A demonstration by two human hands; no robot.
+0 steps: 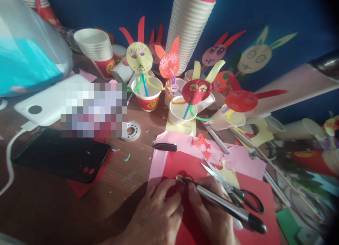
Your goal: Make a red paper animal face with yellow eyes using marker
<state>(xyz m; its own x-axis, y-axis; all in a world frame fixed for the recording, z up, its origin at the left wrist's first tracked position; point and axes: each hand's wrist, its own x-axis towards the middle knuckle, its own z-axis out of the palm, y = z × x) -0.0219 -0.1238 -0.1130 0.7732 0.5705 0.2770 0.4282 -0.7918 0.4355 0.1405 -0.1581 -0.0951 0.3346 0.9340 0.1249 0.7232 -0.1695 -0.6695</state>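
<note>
My right hand [212,202] is closed around a silver and black marker pen [225,204], its tip pointing left and down. The tip touches a small pale yellow paper piece [180,178] lying on a sheet of red paper [254,188]. My left hand [156,209] has its fingers bent and pressed on the near edge of that piece, which they partly hide. A black pen cap [165,147] rests on pink paper [182,140] just beyond. Scissors [233,188] with black handles lie beside the right hand, partly behind the marker.
Paper cups with paper faces on colored stems, one a yellow face [139,57], stand behind. A tall cup stack [189,29] rises at the back. On the left are a black phone [60,153], a white device [50,100] and a tape roll [131,131].
</note>
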